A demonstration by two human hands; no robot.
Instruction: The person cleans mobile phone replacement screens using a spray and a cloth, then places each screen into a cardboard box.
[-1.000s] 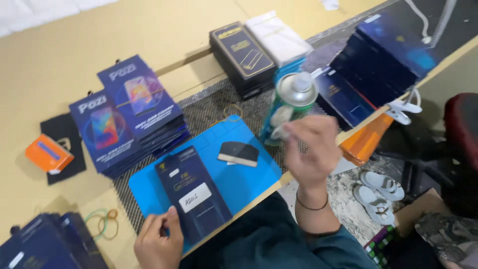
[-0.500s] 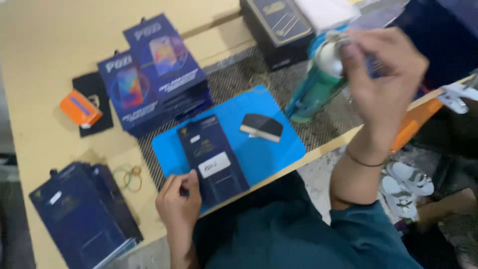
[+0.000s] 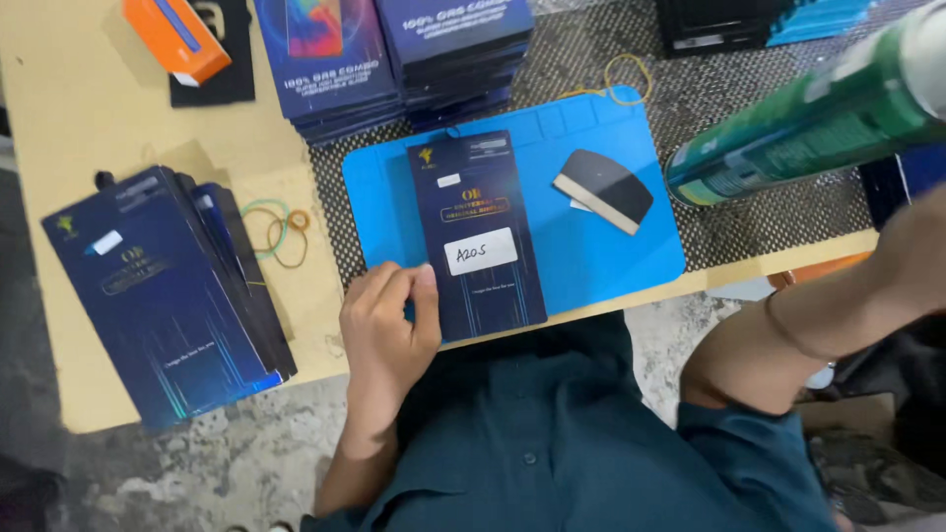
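Left hand (image 3: 386,325) fingers rest loosely open on dark package (image 3: 478,236), blue mat (image 3: 601,261). Right hand (image 3: 912,261) grip unclear; green bottle (image 3: 798,123) above.

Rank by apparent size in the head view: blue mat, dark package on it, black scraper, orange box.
1. blue mat
2. dark package, under the left hand
3. black scraper and orange box: look alike, and the box is cut by the frame edge, so unranked.

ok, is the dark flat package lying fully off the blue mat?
No, the dark flat package lies on the blue mat, with the left hand touching its lower left edge.
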